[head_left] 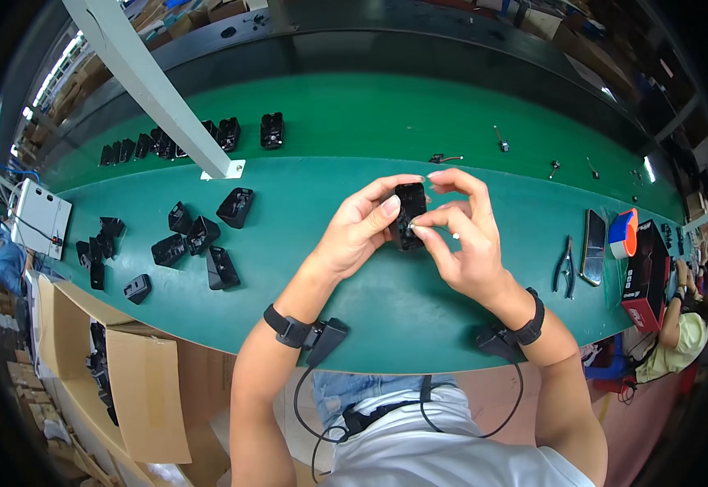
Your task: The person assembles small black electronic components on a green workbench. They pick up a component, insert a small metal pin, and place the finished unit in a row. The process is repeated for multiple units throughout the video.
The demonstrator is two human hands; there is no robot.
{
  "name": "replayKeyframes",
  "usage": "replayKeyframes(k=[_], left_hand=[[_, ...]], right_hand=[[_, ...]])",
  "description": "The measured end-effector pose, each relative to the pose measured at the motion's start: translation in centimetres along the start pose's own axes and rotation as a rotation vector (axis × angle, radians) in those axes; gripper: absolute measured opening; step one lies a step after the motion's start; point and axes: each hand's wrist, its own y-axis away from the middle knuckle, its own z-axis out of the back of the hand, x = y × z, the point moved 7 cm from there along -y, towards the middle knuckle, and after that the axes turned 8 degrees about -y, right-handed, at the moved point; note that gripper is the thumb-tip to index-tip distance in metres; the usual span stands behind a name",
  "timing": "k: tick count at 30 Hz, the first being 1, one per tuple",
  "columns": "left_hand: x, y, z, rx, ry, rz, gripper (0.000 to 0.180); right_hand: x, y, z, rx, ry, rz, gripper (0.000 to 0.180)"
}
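Head view: above the green workbench point(289, 227), the left hand point(352, 235) grasps a black casing point(408, 213) whose open face the right hand's point(474, 253) thumb and forefinger touch, though whether they pinch a part I cannot tell.

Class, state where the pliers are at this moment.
In the head view, the pliers lie on the green table, to the right of the person's right hand, just left of the dark phone.
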Motion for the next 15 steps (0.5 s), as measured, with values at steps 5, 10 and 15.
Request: replayKeyframes(k=[5, 10, 15], left_hand=[[0.6, -0.1, 0.0, 0.000, 0.003, 0.018, 0.045], [1.1, -0.1, -0.2, -0.010, 0.011, 0.031, 0.045], [1.5, -0.4, -0.5, -0.025, 0.073, 0.003, 0.044]], right_hand=[[1.0, -0.1, 0.5, 0.070, 0.151, 0.169, 0.020], [0.6, -0.1, 0.6, 0.138, 0.108, 0.159, 0.022], [0.6, -0.1, 0.5, 0.185, 0.150, 0.189, 0.021]])
